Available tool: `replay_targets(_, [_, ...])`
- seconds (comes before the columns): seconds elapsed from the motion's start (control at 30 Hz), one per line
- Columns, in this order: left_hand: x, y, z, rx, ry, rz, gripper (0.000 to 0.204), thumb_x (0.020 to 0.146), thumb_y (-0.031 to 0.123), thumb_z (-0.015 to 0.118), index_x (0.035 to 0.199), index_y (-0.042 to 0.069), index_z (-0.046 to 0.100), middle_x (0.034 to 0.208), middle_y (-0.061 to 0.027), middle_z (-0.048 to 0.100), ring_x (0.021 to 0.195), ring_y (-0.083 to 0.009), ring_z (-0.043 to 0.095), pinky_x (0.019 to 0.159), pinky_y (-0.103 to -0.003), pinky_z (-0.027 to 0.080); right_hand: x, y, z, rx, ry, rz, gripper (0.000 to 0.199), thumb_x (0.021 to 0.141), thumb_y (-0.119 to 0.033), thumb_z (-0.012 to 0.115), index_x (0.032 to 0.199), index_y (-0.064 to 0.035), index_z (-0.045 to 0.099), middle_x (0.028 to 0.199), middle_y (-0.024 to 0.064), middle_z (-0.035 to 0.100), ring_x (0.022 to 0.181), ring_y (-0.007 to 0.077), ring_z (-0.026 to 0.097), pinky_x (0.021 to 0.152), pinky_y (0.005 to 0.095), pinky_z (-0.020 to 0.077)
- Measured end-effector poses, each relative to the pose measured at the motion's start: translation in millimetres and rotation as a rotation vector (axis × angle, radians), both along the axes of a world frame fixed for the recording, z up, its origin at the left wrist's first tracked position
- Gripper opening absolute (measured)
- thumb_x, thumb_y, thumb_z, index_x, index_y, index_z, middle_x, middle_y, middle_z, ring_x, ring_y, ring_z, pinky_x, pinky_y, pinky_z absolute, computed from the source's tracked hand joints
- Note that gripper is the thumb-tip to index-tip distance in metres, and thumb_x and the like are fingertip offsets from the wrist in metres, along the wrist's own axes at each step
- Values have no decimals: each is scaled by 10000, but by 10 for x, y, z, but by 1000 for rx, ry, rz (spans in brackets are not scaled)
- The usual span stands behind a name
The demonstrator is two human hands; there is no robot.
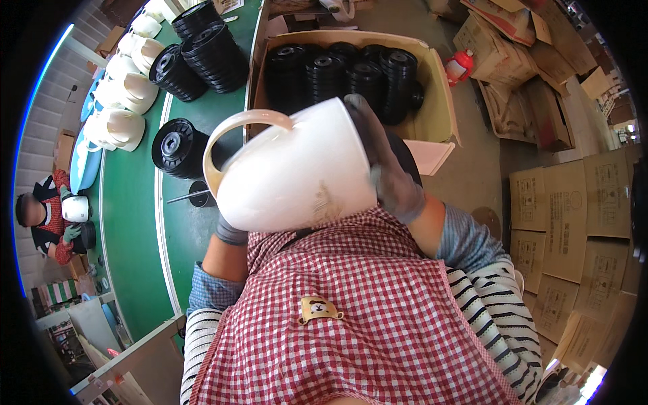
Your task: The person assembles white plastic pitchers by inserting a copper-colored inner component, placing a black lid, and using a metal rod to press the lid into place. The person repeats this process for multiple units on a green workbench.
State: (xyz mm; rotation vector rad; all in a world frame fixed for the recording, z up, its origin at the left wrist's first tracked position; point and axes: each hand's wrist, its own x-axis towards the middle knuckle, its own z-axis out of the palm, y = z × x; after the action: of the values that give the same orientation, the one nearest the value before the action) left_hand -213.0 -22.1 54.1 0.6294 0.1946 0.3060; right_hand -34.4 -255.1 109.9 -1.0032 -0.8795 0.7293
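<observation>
A white kettle body (297, 175) with a cream loop handle and a faint gold print lies tilted between my two hands, in front of my chest. My right hand (391, 162), in a grey glove, presses against its right end, fingers stretched up along the rim. Under its lower left side is my left hand (231, 233), also gloved; the kettle body hides most of it, including the fingers. Just left of the kettle body, a black round base (178, 148) stands on the green table (135, 256). A small dark tool with a metal rod (189, 196) lies near the handle.
An open carton (432, 88) ahead holds several stacks of black bases. More black stacks (214, 57) and white kettle bodies (121, 128) line the table. Cartons (563, 216) are piled at right, near a red bottle-shaped object (460, 67). A co-worker (50, 216) handles a white piece at far left.
</observation>
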Motion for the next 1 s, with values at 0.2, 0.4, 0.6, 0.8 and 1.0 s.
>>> replay_targets(0.2, [103, 296, 584, 1628, 263, 240, 528, 789, 113, 819, 1254, -43, 626, 1115, -103, 735, 972, -153, 693, 863, -304, 553, 182, 106, -440, -80, 633, 182, 712, 1017, -617, 477, 1507, -100, 460, 1418, 133, 567, 1300, 224, 547, 1083, 361, 473])
replay_targets(0.4, [532, 113, 998, 1976, 619, -83, 312, 822, 110, 700, 1111, -5, 678, 949, -191, 739, 883, -290, 739, 790, -370, 582, 221, 225, -302, -138, -79, -470, 748, 1011, -550, 560, 1524, -23, 424, 1512, 197, 484, 1419, 274, 447, 1167, 350, 370])
replay_targets(0.6, [765, -362, 830, 1836, 529, -431, 513, 784, 235, 745, 1206, -10, 585, 1001, -238, 697, 990, -405, 695, 881, -428, 558, 37, 174, -152, -317, -718, -269, 479, 1053, -350, 553, 1374, 5, 581, 1328, 189, 643, 1195, 323, 647, 1036, 394, 491])
replay_targets(0.8, [265, -340, 912, 1754, 105, -281, 642, 727, 270, 852, 1279, 73, 589, 1382, -252, 505, 1224, -411, 584, 1002, -459, 521, 128, -75, -113, -158, -754, -210, 569, 933, -521, 681, 1255, -53, 646, 1423, 211, 541, 1305, 418, 540, 1081, 494, 445])
replay_targets(1.0, [320, -474, 901, 2001, 185, -304, 598, 625, 264, 892, 1165, 119, 679, 1471, -235, 439, 1247, -416, 560, 990, -477, 528, 85, -71, 103, -519, -1123, 37, 555, 708, -449, 836, 1085, -79, 668, 1528, 178, 424, 1317, 399, 487, 1067, 532, 420])
